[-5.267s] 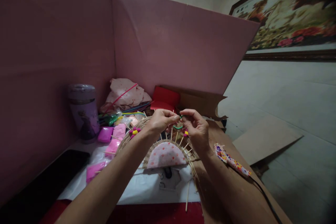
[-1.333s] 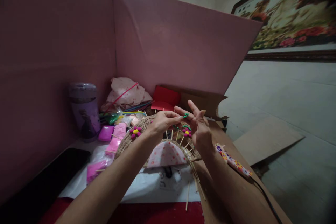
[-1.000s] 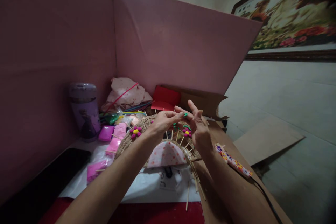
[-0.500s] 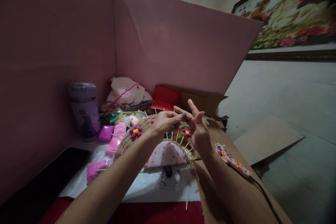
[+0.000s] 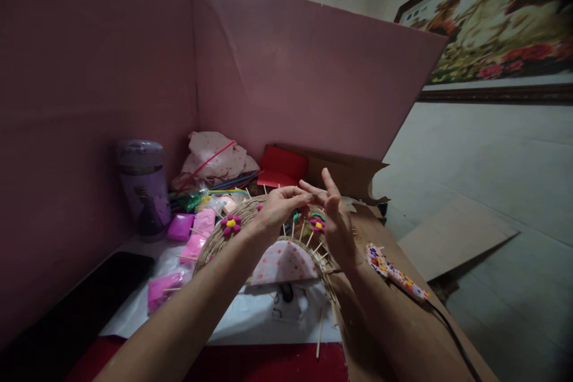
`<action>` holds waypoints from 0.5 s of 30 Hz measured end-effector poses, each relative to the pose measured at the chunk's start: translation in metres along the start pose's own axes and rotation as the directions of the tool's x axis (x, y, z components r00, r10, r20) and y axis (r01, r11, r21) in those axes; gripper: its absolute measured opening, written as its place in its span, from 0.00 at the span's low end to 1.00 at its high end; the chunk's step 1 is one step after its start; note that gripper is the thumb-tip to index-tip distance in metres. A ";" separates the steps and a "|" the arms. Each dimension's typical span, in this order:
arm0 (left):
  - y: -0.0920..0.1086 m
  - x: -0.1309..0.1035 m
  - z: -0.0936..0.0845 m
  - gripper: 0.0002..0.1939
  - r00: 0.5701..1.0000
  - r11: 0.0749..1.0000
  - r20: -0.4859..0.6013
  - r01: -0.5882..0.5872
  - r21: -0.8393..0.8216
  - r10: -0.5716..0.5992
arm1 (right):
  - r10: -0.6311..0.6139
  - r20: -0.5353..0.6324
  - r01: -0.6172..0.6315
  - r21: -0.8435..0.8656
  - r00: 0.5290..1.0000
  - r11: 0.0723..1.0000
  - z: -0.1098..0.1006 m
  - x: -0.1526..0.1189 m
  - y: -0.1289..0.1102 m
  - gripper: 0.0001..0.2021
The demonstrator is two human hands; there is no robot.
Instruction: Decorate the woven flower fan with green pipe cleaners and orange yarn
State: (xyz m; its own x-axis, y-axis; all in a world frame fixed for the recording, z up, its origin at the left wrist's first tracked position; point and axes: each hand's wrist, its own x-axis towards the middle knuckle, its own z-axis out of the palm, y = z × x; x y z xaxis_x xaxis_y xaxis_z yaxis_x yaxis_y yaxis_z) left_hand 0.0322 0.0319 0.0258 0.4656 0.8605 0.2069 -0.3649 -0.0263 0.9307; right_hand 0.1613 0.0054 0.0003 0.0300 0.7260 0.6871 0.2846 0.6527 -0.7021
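Above a twine-wrapped arch (image 5: pixel 215 243) with thin sticks, my two hands meet. My left hand (image 5: pixel 283 206) is closed in a pinch; what it holds, if anything, is hidden at the fingertips. My right hand (image 5: pixel 336 215) has its fingers spread, its index side touching the left fingertips. A magenta and yellow clay flower (image 5: pixel 231 225) sits on the arch at the left, another flower (image 5: pixel 317 225) on its right side beside green clay. Dotted fabric (image 5: pixel 285 262) fills the arch's lower middle.
Pink clay packets (image 5: pixel 181 227) and a purple tumbler (image 5: pixel 144 191) stand left. A dark phone-like slab (image 5: pixel 111 280) lies front left. A floral-covered tool (image 5: pixel 396 274) with a black cord lies right on cardboard. Pink panels (image 5: pixel 290 71) rise behind.
The small green piece seen between my fingertips no longer shows. My right hand has turned slightly, its thumb now folded nearer the palm. My left hand has barely moved.
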 end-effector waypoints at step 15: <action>-0.005 0.003 -0.002 0.21 0.993 1.000 0.115 -0.017 0.004 0.017 | 0.277 -0.053 -0.247 0.318 0.959 0.915 0.005 0.009 -0.002 0.13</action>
State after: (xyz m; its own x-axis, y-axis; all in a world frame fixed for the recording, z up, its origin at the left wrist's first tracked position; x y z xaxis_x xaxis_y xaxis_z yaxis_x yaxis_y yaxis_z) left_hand 0.0335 0.0358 0.0211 0.5493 0.7955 0.2559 -0.3698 -0.0432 0.9281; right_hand 0.1564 0.0114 0.0070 0.1589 0.8658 0.4745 -0.0520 0.4873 -0.8717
